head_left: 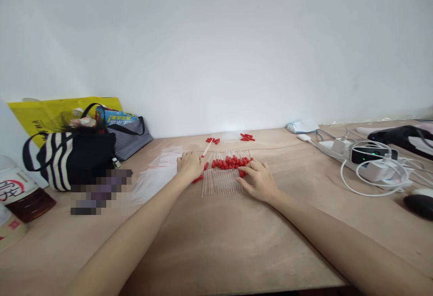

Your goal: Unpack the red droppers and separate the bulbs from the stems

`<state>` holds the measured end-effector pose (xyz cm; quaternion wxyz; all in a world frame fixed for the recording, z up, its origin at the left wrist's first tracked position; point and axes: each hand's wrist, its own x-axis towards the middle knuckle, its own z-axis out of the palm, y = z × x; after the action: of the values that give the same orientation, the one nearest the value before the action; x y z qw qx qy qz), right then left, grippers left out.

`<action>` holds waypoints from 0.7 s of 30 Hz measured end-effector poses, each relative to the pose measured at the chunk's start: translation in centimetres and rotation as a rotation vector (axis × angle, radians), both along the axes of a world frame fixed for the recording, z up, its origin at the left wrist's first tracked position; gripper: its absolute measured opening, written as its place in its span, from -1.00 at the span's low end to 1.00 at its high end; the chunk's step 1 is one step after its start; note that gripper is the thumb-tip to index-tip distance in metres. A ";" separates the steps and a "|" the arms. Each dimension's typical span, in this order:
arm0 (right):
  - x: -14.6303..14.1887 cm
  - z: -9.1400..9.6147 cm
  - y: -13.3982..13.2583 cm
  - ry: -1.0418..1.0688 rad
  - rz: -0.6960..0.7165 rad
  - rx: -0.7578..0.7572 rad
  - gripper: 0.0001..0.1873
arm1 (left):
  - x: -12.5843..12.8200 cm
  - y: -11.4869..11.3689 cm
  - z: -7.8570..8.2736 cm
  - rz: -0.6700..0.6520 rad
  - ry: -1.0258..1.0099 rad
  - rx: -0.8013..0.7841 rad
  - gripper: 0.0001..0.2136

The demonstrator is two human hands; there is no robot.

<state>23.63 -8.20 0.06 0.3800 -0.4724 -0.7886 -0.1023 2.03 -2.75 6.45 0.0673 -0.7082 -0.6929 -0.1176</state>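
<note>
My left hand [190, 166] is closed around a slim clear dropper with a red end, its tube pointing up and away. Loose red rubber bulbs [198, 179] lie just beside that hand. Between my hands is a dense cluster of droppers with red bulbs [230, 162], their tubes pointing toward the wall. In front of it runs a row of bare clear tubes [221, 183], side by side. At the right end of this row, my right hand [260, 181] has thumb and forefinger curled about a red rubber bulb [241, 174], partly hidden by the fingers.
Clear plastic bags [160, 170] lie left of the tubes. Farther back are more clear tubes [230, 136] with red pieces [247, 137]. A black striped bag [79, 158] and a bottle [29, 197] stand left. A power strip with white cables [372, 170] and a mouse [419, 203] occupy the right.
</note>
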 end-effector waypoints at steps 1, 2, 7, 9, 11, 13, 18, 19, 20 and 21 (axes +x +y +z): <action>0.0 -0.1 0.1 0.020 0.005 0.012 -0.68 | -0.3 -1.1 -0.4 -0.052 -0.001 0.036 -0.75; 0.0 -0.2 0.1 0.041 0.012 0.026 -0.65 | -0.6 -2.1 -1.0 -0.152 -0.012 0.116 -0.77; -0.6 0.0 -0.2 0.014 0.116 0.109 -0.49 | -1.8 -5.1 -4.1 -0.560 -0.063 0.426 -0.86; -0.9 0.1 -0.4 -0.067 0.171 0.119 -0.52 | -1.8 -5.5 -4.6 -0.653 -0.080 0.477 -0.87; -1.2 0.2 -0.5 -0.129 0.213 0.117 -0.59 | -1.5 -5.7 -4.6 -0.720 -0.069 0.502 -0.86; -1.4 0.0 -0.5 -0.144 0.238 0.123 -0.69 | -1.1 -5.8 -4.4 -0.767 -0.040 0.521 -0.86; -1.6 -0.2 -0.5 -0.133 0.271 0.142 -0.80 | -0.7 -5.9 -4.3 -0.818 -0.024 0.542 -0.87; -1.6 -0.2 -0.5 -0.137 0.275 0.141 -0.80 | -0.7 -5.8 -4.4 -0.825 -0.028 0.538 -0.87; -1.7 -0.1 -0.6 -0.141 0.278 0.141 -0.79 | -0.8 -5.6 -4.5 -0.834 -0.033 0.531 -0.85; -1.7 0.0 -0.7 -0.143 0.282 0.142 -0.79 | -0.8 -5.5 -4.5 -0.846 -0.037 0.521 -0.83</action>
<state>21.96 -8.86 0.03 0.3659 -0.3206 -0.8629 -0.1368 1.21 -8.26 1.92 0.1761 -0.8847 -0.2934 -0.3166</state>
